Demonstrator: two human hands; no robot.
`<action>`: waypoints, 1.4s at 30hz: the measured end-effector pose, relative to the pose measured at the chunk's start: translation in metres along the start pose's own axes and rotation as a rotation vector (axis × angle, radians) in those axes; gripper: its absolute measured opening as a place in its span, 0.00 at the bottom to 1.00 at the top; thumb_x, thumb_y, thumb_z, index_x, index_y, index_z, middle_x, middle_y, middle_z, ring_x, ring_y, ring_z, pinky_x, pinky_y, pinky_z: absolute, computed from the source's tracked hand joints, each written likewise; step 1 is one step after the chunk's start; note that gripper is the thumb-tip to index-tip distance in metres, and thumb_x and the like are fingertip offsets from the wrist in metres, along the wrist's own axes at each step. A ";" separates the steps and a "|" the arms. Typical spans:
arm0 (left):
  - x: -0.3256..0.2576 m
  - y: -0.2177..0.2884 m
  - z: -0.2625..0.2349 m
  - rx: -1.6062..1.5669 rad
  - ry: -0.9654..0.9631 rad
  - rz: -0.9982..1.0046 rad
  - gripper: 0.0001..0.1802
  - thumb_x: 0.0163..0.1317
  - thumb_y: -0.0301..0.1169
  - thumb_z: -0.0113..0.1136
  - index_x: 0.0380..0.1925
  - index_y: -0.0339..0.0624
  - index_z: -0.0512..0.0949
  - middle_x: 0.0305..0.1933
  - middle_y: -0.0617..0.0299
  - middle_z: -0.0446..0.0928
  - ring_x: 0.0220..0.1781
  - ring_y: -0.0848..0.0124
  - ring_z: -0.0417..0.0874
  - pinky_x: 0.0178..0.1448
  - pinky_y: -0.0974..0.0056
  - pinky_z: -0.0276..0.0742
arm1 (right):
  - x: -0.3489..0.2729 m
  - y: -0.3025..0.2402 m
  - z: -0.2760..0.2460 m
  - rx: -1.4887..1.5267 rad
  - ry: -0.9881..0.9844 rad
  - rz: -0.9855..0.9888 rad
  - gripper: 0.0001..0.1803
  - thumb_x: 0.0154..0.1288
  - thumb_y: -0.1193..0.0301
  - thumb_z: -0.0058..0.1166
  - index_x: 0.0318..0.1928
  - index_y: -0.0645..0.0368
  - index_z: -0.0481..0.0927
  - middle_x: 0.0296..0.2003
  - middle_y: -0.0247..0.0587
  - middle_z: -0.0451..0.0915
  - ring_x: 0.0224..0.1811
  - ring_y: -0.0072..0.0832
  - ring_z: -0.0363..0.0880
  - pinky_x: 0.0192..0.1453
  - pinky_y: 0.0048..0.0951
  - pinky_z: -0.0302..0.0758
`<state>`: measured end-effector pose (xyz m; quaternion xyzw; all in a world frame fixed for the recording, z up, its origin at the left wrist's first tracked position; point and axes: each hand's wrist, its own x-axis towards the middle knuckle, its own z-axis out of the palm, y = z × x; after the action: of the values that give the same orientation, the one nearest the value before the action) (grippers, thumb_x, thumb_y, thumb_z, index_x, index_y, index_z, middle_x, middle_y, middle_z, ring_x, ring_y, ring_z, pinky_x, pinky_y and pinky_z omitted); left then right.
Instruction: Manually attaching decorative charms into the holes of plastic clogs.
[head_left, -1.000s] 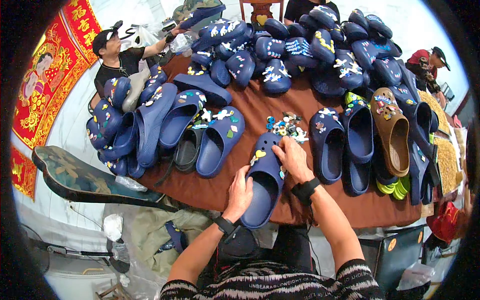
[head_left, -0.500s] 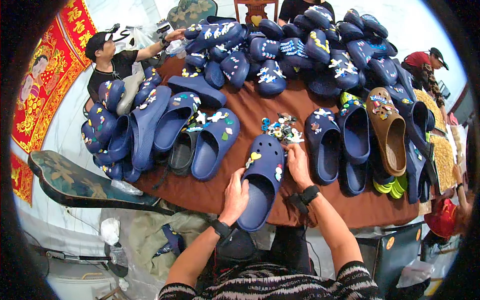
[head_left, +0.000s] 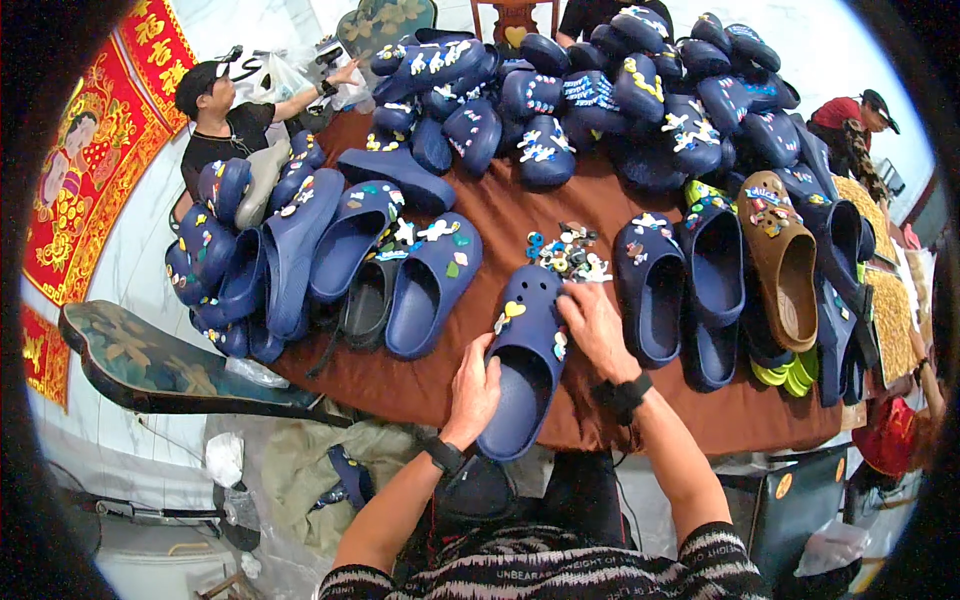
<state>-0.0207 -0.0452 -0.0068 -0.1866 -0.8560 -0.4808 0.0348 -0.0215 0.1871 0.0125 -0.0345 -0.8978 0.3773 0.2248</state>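
Observation:
A navy clog (head_left: 518,390) with holes in its toe is tilted above the table's near edge, its heel toward me. On its left side sits a yellow heart-shaped charm (head_left: 514,309), and a few small charms are on its right side. My left hand (head_left: 473,393) is closed around the clog's left edge. At the right of the toe, my right hand (head_left: 597,328) has its fingers pinched together against the shoe; whatever lies between them is hidden. Just beyond the toe is a small heap of colourful shoe charms (head_left: 568,252).
Decorated navy clogs stand left (head_left: 435,290) and right (head_left: 652,290) on the brown-covered table (head_left: 590,425), with a brown clog (head_left: 780,262) farther right. A big pile of clogs (head_left: 590,105) fills the far side. Co-workers are at the left (head_left: 228,125) and right (head_left: 850,125).
My right hand has shifted from beside the charm heap to the clog's toe, its fingers now against the shoe. The co-worker at the left has moved an arm slightly.

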 end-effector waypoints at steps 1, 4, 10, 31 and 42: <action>-0.001 0.001 0.001 -0.001 -0.009 -0.012 0.21 0.70 0.27 0.51 0.62 0.36 0.69 0.60 0.42 0.76 0.62 0.45 0.77 0.65 0.49 0.71 | -0.012 -0.007 -0.002 -0.010 -0.061 -0.041 0.18 0.70 0.62 0.55 0.54 0.60 0.80 0.49 0.55 0.78 0.53 0.50 0.77 0.58 0.45 0.74; 0.003 0.004 0.002 0.002 0.047 0.051 0.20 0.69 0.26 0.51 0.61 0.35 0.70 0.59 0.41 0.76 0.62 0.44 0.77 0.65 0.50 0.72 | -0.028 -0.019 0.001 -0.053 0.029 -0.109 0.14 0.69 0.64 0.57 0.48 0.58 0.81 0.44 0.49 0.77 0.49 0.48 0.77 0.54 0.46 0.75; 0.006 0.004 0.000 0.044 0.010 0.031 0.20 0.69 0.26 0.51 0.61 0.36 0.69 0.58 0.41 0.76 0.61 0.43 0.77 0.63 0.48 0.72 | -0.017 -0.021 -0.005 0.002 -0.086 -0.063 0.12 0.67 0.66 0.58 0.46 0.59 0.80 0.40 0.48 0.78 0.45 0.47 0.78 0.49 0.45 0.75; 0.003 0.007 0.006 0.024 -0.027 -0.024 0.22 0.69 0.26 0.52 0.62 0.33 0.68 0.62 0.40 0.75 0.65 0.45 0.75 0.68 0.52 0.70 | 0.051 -0.065 0.024 -0.250 -0.449 -0.319 0.16 0.57 0.59 0.62 0.35 0.59 0.80 0.31 0.54 0.83 0.39 0.50 0.84 0.40 0.49 0.78; 0.002 0.010 0.005 0.034 -0.011 0.030 0.23 0.67 0.24 0.51 0.63 0.37 0.67 0.59 0.40 0.75 0.61 0.41 0.75 0.62 0.46 0.72 | 0.043 -0.076 0.026 -0.135 -0.461 -0.321 0.06 0.57 0.75 0.55 0.34 0.59 0.72 0.28 0.53 0.80 0.34 0.54 0.81 0.35 0.53 0.73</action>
<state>-0.0183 -0.0353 -0.0011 -0.2017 -0.8613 -0.4647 0.0402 -0.0634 0.1257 0.0655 0.1799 -0.9421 0.2743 0.0690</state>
